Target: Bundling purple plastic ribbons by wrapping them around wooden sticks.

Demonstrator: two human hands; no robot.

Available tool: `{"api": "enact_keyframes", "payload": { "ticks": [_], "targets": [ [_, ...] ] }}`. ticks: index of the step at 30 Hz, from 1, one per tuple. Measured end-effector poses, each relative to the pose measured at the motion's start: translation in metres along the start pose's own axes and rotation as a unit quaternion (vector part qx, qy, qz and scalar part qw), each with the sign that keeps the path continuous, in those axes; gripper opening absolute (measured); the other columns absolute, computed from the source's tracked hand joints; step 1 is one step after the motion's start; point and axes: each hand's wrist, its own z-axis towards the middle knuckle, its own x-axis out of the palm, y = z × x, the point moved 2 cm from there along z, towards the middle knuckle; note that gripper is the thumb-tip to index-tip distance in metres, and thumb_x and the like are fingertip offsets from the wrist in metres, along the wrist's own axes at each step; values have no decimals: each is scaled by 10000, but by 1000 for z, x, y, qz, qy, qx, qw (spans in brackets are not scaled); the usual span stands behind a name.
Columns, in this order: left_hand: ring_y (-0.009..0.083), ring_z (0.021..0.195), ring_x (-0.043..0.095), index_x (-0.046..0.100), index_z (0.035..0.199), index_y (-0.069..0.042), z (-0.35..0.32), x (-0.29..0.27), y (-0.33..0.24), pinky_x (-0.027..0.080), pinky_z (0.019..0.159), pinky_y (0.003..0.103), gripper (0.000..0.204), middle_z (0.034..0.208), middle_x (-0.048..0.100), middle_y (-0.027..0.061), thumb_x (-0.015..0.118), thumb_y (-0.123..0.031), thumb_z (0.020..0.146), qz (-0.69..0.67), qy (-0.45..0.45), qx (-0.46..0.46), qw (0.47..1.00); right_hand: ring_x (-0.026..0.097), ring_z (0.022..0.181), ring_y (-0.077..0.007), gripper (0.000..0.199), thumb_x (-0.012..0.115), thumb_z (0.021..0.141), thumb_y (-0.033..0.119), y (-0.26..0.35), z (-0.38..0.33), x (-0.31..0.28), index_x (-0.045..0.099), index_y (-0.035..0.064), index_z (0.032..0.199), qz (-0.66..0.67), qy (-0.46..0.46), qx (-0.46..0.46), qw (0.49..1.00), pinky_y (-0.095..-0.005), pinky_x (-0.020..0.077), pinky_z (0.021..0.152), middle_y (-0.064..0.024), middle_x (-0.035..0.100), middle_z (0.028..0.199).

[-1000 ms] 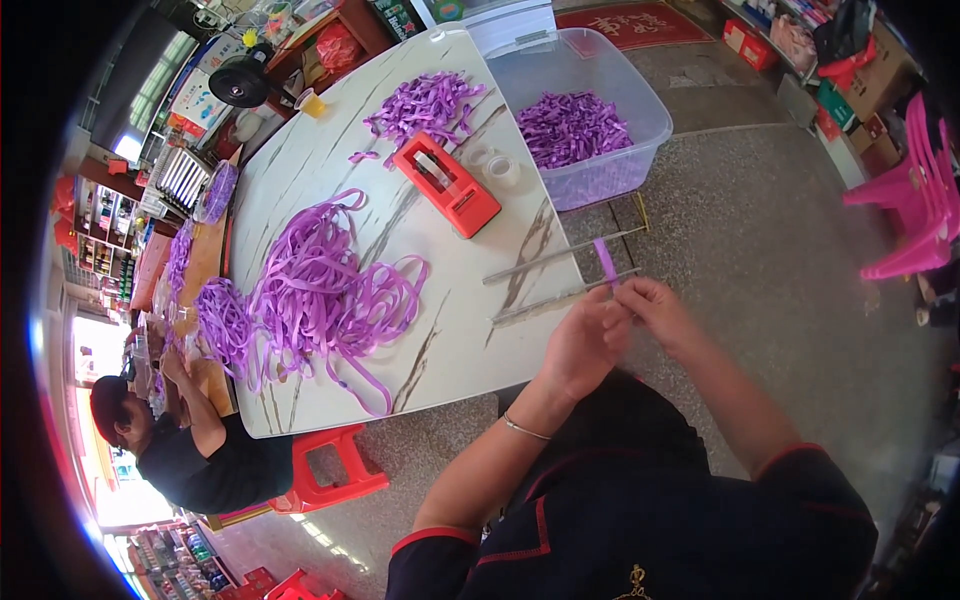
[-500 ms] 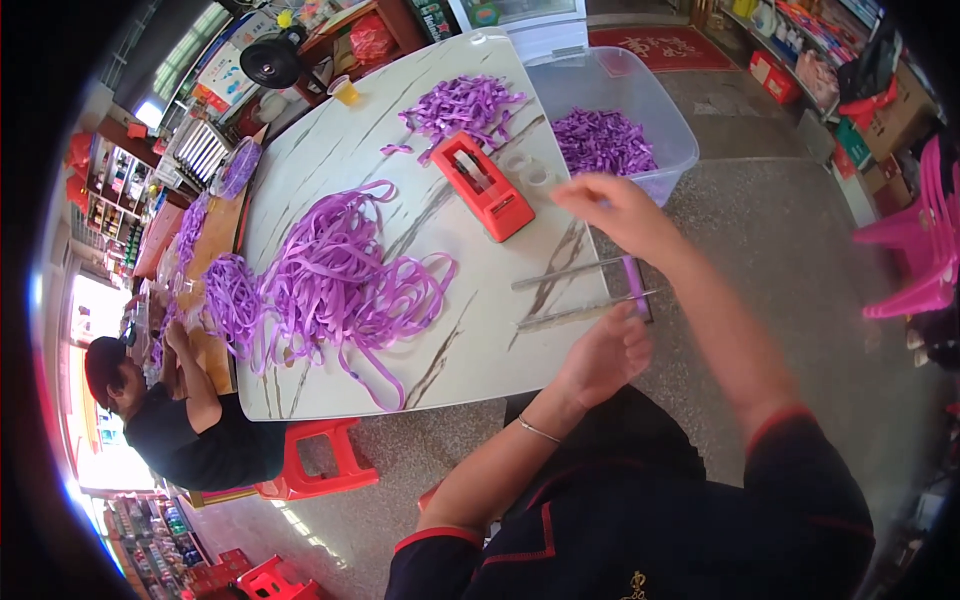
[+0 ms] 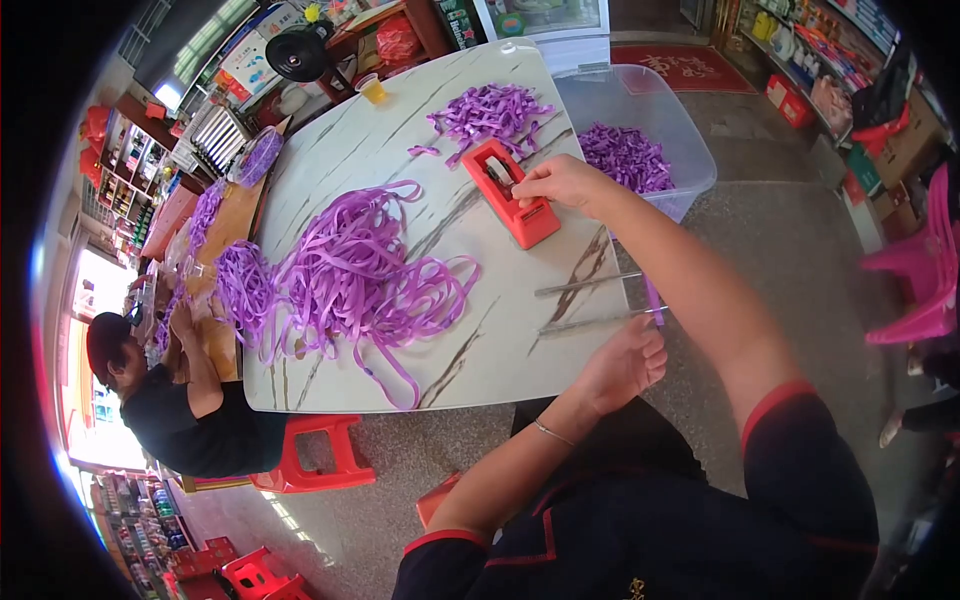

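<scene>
My right hand point(image 3: 568, 186) is closed in a pinch at the red tape dispenser point(image 3: 528, 226), beside its roll; whatever lies between the fingertips is hidden. Two thin metal rods point(image 3: 585, 284) stick out over the tabletop from its right edge. A purple ribbon point(image 3: 652, 292) hangs across them at their outer end. Just below, my left hand point(image 3: 628, 362) is closed, with thumb and fingers curled at the ribbon's lower end. A large tangle of long purple ribbon loops point(image 3: 345, 265) covers the table's left half. Short purple ribbon pieces point(image 3: 485, 118) are heaped beyond the dispenser.
A clear plastic bin point(image 3: 690, 150) holding purple pieces stands against the marble-patterned table point(image 3: 500, 340). A cup of yellow liquid point(image 3: 372, 90) and a black fan point(image 3: 298, 52) are at the far side. Another person point(image 3: 190, 400) sits at the left, handling ribbons. Pink stools point(image 3: 925, 270) stand right.
My right hand has moved left from beside the table edge onto the tape dispenser, its fingers coming together. The left hand stays at the rods. The whole view has shifted slightly.
</scene>
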Motion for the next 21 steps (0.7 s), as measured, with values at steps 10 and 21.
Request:
{"api": "enact_keyframes", "payload": {
  "ticks": [10, 21],
  "targets": [
    [120, 698, 471, 412, 1069, -188, -3, 0, -2, 423, 660, 256, 247, 730, 426, -24, 495, -130, 844, -2, -3, 2, 1000, 396, 550, -1, 194, 665, 771, 266, 20, -46, 12, 656, 83, 834, 38, -11, 57, 998, -183, 237, 444, 31, 628, 755],
    [118, 669, 382, 440, 1111, -146, -2, 5, 0, 352, 637, 252, 237, 700, 359, -17, 432, -114, 876, -17, -57, 9, 998, 597, 669, -117, 211, 665, 755, 250, -24, -63, 22, 668, 48, 814, -112, -130, -28, 985, -279, 446, 627, -24, 658, 735]
  ]
}}
